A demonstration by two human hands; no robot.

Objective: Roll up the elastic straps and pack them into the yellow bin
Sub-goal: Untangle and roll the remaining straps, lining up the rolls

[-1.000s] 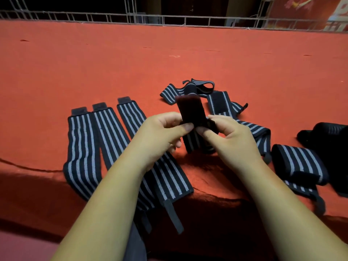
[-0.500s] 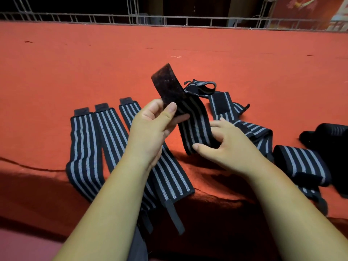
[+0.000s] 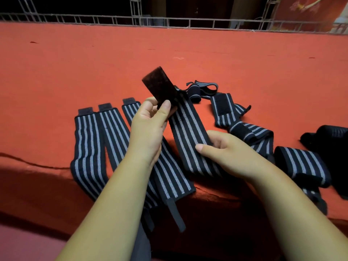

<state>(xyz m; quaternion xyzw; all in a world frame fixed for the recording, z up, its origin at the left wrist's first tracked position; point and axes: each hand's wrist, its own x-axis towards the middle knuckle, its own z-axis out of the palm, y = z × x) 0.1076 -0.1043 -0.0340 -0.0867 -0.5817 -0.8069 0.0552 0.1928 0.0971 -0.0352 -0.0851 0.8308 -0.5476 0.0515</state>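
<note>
1. In the head view, just above the near edge of the red cloth [image 3: 94, 63], I hold one striped strap [image 3: 190, 136] between both hands, raised off the surface and running diagonally from upper left to lower right.
2. My left hand [image 3: 148, 129] pinches the strap near its top, thumb in front and fingers behind. The fuzzy end patch [image 3: 160, 85] sticks up above my thumb, tilted to the left.
3. My right hand [image 3: 231, 155] grips the lower part of the same strap. My fingers curl underneath it and my thumb lies across its striped face.
4. The strap's bottom end disappears behind my right wrist, so I cannot tell how it ends.
5. To my left, three flat straps [image 3: 88, 147] lie side by side on the cloth, their near ends draped over the edge. My left forearm crosses the one nearest me.
6. Behind my hands, several loose straps [image 3: 224, 108] lie tangled, looped and folded over each other.
7. To my right, a rolled strap [image 3: 301, 164] sits on the cloth, with a dark bundle [image 3: 329, 140] just beyond it at the frame's edge.
8. A metal railing [image 3: 188, 21] runs along the far side of the cloth.
</note>
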